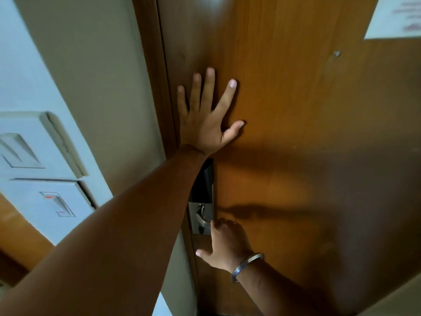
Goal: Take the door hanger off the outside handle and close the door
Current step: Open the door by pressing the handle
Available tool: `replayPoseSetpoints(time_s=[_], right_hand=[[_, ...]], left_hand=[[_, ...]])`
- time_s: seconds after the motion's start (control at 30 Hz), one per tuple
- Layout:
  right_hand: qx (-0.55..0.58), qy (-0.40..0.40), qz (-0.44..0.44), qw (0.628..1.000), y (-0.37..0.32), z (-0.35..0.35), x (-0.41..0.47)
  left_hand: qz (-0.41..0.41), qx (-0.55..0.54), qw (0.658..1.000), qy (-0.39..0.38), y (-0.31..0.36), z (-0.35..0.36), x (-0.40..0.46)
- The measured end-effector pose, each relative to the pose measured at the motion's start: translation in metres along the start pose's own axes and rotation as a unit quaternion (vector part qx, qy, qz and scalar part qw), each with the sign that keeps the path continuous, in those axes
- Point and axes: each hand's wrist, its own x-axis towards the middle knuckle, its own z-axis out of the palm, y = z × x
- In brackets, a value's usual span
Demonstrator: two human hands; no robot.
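A brown wooden door (296, 133) fills most of the view, its left edge against the dark frame (157, 87). My left hand (205, 115) lies flat on the door near that edge, fingers spread. Below it sits a black and silver lock plate (202, 201) with a metal lever handle (201, 216). My right hand (225, 242), with a metal bangle at the wrist, covers the lever's outer end; its fingers curl there and the thumb points left. No door hanger is in sight.
A beige wall (102, 87) stands left of the frame, with white switch plates (41, 174) on it. A white paper notice (396, 17) is stuck on the door at the top right. A small screw (337, 53) shows below it.
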Motion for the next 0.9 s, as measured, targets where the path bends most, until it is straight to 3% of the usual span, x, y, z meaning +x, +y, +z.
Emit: replayPoseSetpoints(time_s=[0.33,0.47,0.73,0.9], right_hand=[[-0.073,-0.004,-0.054,0.996,-0.018,-0.023,-0.041],[-0.029,0.042,-0.088,0.995,-0.025,-0.003,-0.057],[-0.022,0.09,-0.071,0.993,-0.027,0.018,-0.092],[-0.005,0.115,-0.001,0.993,-0.045,0.026,-0.128]], left_hand=[[0.043,0.014,0.994,-0.096,0.0,-0.076,-0.006],[0.064,0.046,0.993,-0.088,-0.015,-0.102,-0.019],[0.079,0.075,0.991,-0.076,-0.021,-0.132,-0.036],[0.101,0.019,0.993,-0.052,-0.015,-0.161,-0.048]])
